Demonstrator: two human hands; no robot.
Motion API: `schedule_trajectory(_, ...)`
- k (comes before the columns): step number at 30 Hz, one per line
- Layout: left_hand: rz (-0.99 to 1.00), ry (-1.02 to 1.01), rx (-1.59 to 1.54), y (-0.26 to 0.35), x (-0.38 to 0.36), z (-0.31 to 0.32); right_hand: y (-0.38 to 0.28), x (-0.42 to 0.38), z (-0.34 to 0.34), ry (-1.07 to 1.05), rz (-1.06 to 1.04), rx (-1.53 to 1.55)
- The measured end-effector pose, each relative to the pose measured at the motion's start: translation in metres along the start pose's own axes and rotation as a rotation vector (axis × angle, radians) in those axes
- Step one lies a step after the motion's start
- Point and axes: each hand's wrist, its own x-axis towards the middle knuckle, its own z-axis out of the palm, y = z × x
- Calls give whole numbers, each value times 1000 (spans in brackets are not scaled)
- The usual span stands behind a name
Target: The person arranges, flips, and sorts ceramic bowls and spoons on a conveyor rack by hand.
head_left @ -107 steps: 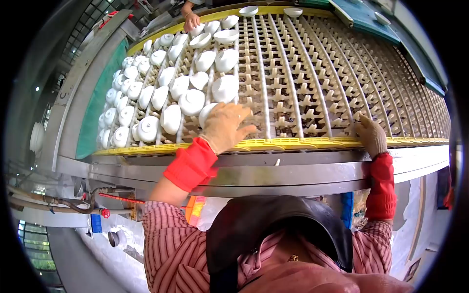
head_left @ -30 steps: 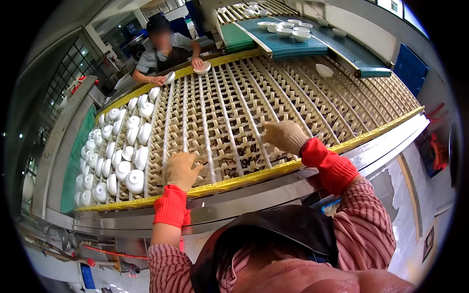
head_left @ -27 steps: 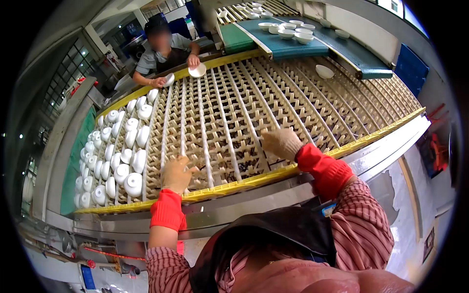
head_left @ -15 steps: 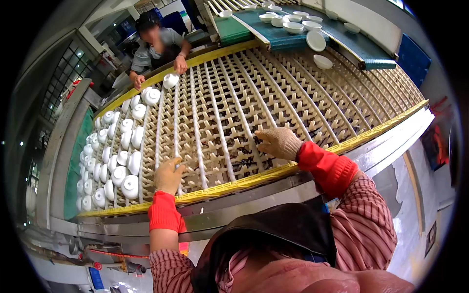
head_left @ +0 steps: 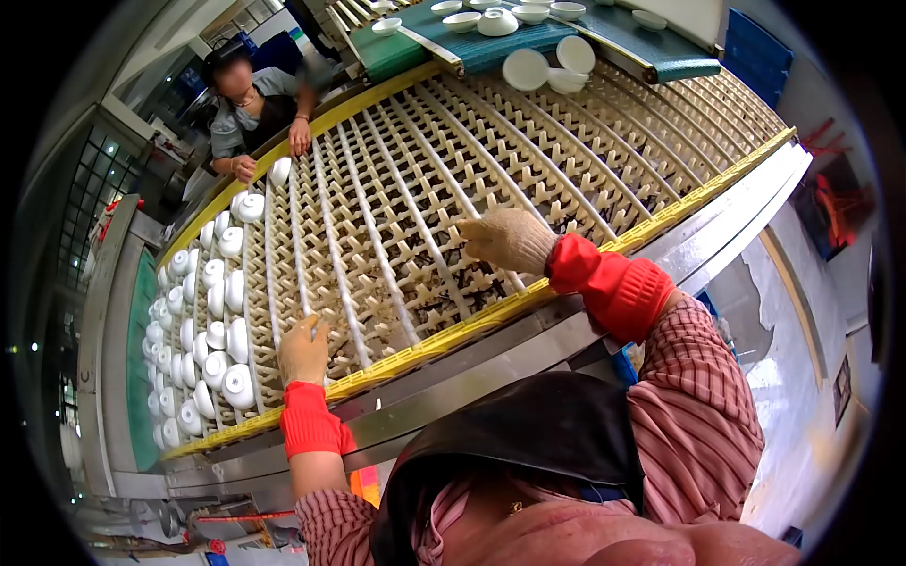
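My left hand (head_left: 304,351), in a tan work glove with a red cuff, is over the near left part of the pegged conveyor (head_left: 396,247), fingers slightly apart and nothing in them. Farther right, my right hand (head_left: 510,238) reaches over the pegs, gloved the same way. Its fingers stretch out to the left and it holds nothing. Left of my left hand, white bowls (head_left: 238,385) stand tilted in rows between the pegs. At the far end of the teal belt, a few white bowls (head_left: 525,70) tip down onto the conveyor.
Across the conveyor, a co-worker's hands (head_left: 300,137) are at the far edge beside a white bowl (head_left: 280,171). Several bowls (head_left: 497,21) ride on the teal belt (head_left: 528,40). A yellow rail (head_left: 453,341) runs along the near edge.
The view has shifted, so the conveyor appears tilted more. More bowls now hang at the teal belt's end. Both my hands remain over the pegs, the right one's fingers now extended straighter.
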Motion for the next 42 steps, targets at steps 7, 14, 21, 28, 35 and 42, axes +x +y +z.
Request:
schedule_trajectory(7,95,93,24,3,-1,9,23,-3,-2,154,-16,55)
schedule_trajectory(14,118,164,14,4,0,16,30,-4,8,129,-77,53)
schedule_trajectory(21,73,128,15,7,1,19,46,-5,6,81,-41,124)
schedule_trajectory(28,31,148,-14,3,3,32,57,-9,-16,49,97,246)
schedule_trajectory(35,-35,94,74,20,-1,30,143,23,-80,271,304,206)
schedule_trajectory(42,-138,49,161,39,-4,28,282,59,-121,678,621,480)
